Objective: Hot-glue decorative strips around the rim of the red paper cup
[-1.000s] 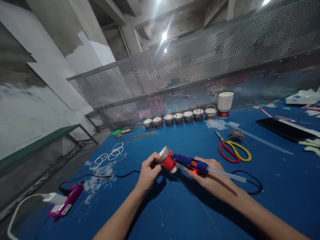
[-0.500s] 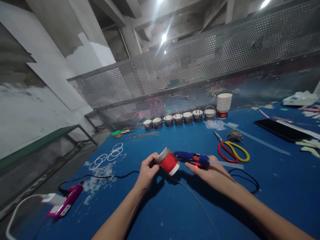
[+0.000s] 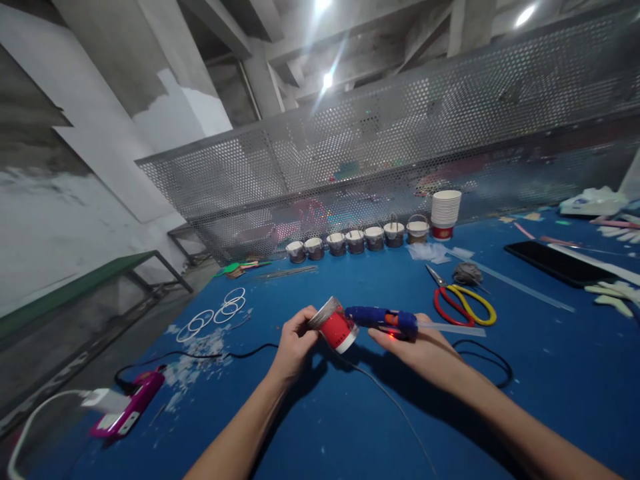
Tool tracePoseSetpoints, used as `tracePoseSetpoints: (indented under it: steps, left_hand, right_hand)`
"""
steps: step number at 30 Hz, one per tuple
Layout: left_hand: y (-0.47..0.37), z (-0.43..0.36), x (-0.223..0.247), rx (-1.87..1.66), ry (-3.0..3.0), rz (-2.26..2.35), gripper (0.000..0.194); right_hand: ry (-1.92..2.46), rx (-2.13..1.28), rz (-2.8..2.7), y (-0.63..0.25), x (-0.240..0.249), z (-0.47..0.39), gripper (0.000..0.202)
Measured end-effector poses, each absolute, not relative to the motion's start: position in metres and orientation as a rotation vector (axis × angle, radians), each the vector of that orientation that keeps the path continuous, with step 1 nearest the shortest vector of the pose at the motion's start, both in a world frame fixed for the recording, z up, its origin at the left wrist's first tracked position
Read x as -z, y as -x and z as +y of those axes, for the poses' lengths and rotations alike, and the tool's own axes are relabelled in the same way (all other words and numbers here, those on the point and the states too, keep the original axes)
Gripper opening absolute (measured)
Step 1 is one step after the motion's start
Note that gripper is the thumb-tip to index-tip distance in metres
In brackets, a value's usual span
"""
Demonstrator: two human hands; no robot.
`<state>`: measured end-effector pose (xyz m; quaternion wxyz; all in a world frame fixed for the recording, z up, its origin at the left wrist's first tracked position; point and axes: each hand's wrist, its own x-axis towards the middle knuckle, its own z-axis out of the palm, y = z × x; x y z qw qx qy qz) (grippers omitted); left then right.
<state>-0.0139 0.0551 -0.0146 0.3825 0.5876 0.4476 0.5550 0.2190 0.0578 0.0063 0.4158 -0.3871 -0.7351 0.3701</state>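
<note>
My left hand (image 3: 296,340) grips a red paper cup (image 3: 338,329) by its base end, tilted on its side over the table. Grey cord (image 3: 327,311) is wound around the end of the cup closest to my fingers, and a loose strand (image 3: 387,393) trails from it toward the front edge. In my right hand (image 3: 420,343) is a blue hot glue gun (image 3: 383,319), with a red light glowing on it and a clear glue stick (image 3: 453,329) poking out of its back. The nozzle is at the cup's cord-wound side; whether it touches is hard to see.
Several cord-wrapped cups (image 3: 355,241) line the back beside a stack of paper cups (image 3: 445,215). Scissors (image 3: 465,305), a ball of grey cord (image 3: 467,273) and a black phone (image 3: 560,263) lie to the right. White rings (image 3: 229,309) and a purple power strip (image 3: 131,403) are on the left.
Almost nothing differs. The glue gun and right hand have shifted very slightly left, while the view itself has moved a little.
</note>
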Motion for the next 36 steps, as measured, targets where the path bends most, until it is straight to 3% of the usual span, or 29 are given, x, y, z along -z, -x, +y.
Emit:
tracePoseSetpoints:
  steps: [6, 12, 18, 26, 36]
  left_hand:
    - [0.01, 0.054, 0.012, -1.43, -1.424, 1.122, 0.005]
    - [0.007, 0.052, 0.008, -1.471, -1.357, 1.137, 0.006]
    - [0.001, 0.051, 0.006, -1.377, -1.343, 1.239, 0.011]
    - [-0.007, 0.051, 0.007, -1.353, -1.394, 1.358, 0.014]
    - [-0.01, 0.053, 0.006, -1.464, -1.281, 1.37, 0.016]
  right_hand:
    - [0.979, -0.91, -1.838, -0.223, -0.006, 0.064, 0.022]
    - [1.285, -0.979, -1.713, -0.236, 0.004, 0.089, 0.035]
    - [1.578, -0.651, -1.706, -0.249, 0.015, 0.12, 0.03]
    - [1.765, -0.497, -1.801, -0.245, 0.041, 0.143, 0.028]
    - [1.958, -0.288, -1.854, -0.268, 0.004, 0.112, 0.025]
